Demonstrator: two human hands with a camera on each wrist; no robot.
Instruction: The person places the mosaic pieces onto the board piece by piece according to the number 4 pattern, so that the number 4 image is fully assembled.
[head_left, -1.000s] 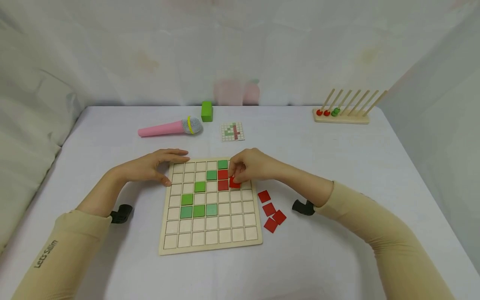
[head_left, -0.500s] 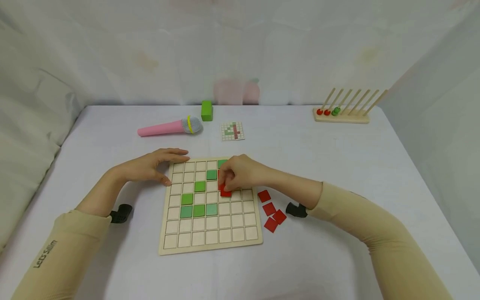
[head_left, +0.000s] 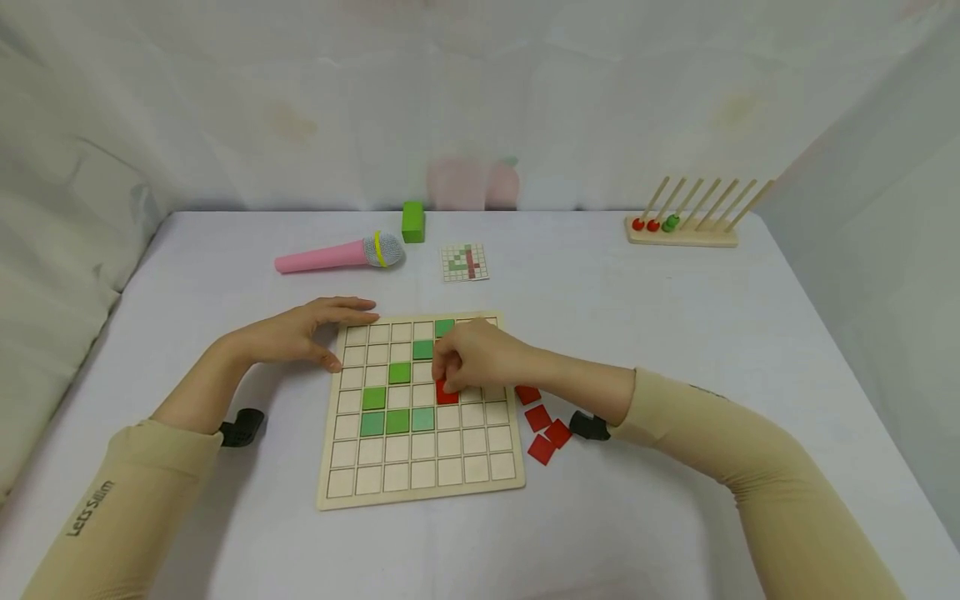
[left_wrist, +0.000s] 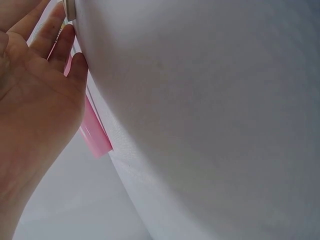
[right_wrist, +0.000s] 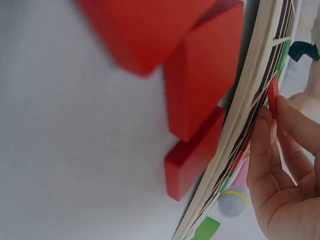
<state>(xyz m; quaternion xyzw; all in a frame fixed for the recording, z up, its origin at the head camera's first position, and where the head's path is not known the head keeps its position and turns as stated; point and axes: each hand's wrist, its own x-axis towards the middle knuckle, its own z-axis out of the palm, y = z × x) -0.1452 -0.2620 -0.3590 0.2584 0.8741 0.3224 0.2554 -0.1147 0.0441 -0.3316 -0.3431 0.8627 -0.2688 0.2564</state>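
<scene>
A square wooden grid board (head_left: 385,481) lies flat on the table. My right hand (head_left: 483,357) reaches over it and pinches a red tile (head_left: 447,392) between thumb and finger, at a cell in the right half. In the right wrist view this tile (right_wrist: 273,95) is tilted up between the fingertips. Several green tiles (head_left: 373,398) sit in cells left of it. The cells under my right hand are hidden. At the board's upper left corner my left hand (head_left: 300,333) rests with fingers extended, touching the edge. Several loose red tiles (head_left: 538,417) lie right of the board.
Behind the board lie a pink toy microphone (head_left: 337,254), a green block (head_left: 413,222) and a small pattern card (head_left: 464,262). A wooden peg stand (head_left: 682,236) with red and green beads is at the back right. White cloth hangs behind.
My right hand has moved left and toward me across the board with the red tile, from a cell further right and back. My left hand has stayed at the corner.
</scene>
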